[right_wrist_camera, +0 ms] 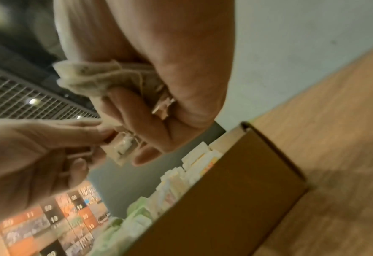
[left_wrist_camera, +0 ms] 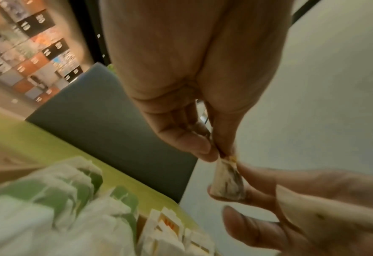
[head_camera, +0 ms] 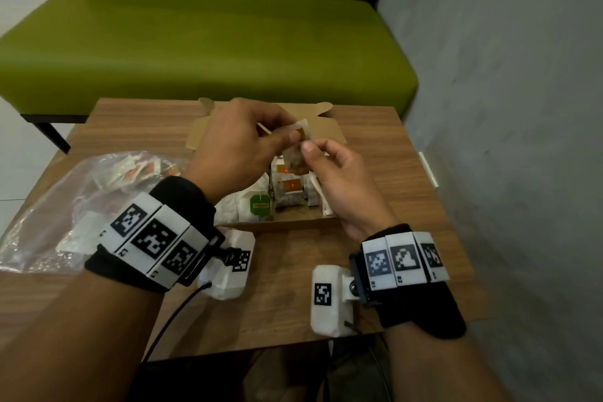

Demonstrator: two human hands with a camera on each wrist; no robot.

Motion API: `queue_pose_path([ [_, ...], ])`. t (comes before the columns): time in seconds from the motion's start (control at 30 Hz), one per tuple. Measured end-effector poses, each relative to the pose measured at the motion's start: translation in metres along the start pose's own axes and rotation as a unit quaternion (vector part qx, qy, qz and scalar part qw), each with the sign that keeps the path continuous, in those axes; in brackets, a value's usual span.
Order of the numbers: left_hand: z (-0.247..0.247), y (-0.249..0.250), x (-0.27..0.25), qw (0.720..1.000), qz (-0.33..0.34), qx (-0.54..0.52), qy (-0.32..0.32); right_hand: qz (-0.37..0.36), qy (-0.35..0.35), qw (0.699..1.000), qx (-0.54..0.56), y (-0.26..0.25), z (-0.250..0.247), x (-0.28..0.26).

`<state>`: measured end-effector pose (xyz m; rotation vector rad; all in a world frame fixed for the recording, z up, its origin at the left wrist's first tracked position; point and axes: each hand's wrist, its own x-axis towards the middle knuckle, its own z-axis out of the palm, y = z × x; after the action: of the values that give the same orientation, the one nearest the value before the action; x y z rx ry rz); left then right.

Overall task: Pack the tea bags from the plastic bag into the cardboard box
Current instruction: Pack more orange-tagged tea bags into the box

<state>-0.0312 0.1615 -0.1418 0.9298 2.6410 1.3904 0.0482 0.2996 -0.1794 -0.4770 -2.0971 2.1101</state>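
Observation:
Over the open cardboard box (head_camera: 329, 132) on the wooden table (head_camera: 375, 179), both hands hold one tea bag (head_camera: 293, 158). My left hand (head_camera: 293, 137) pinches its top edge and tag between thumb and forefinger. My right hand (head_camera: 305, 153) pinches its lower part and keeps more tea bags (right_wrist_camera: 93, 78) tucked in its palm. The left wrist view shows the pinched tea bag (left_wrist_camera: 227, 180) stretched between the two hands. Several tea bags (head_camera: 290, 188) stand in the box, one with a green tag (head_camera: 261, 206). The clear plastic bag (head_camera: 65, 206) with more tea bags lies left of the box.
A green bench (head_camera: 195, 42) stands just behind the table. A grey wall (head_camera: 505, 91) runs close along the right side. The box's front wall (right_wrist_camera: 225, 199) sits near my right wrist, with bare tabletop (right_wrist_camera: 334, 138) to its right.

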Motion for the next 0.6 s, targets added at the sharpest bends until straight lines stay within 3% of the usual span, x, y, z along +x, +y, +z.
queue_pose_path([
  [0.3, -0.003, 0.000, -0.002, 0.998, 0.055, 0.034, -0.019, -0.070, 0.018, 0.991, -0.113, 0.003, 0.000, -0.001],
  [0.43, -0.002, -0.007, -0.001, 0.996, 0.051, 0.058, -0.053, 0.006, 0.031, 0.993, -0.110, 0.004, -0.006, -0.001],
  [0.6, 0.005, -0.017, -0.007, 0.976, -0.015, 0.123, -0.177, 0.067, 0.126, 0.985, -0.099, 0.005, -0.013, 0.000],
])
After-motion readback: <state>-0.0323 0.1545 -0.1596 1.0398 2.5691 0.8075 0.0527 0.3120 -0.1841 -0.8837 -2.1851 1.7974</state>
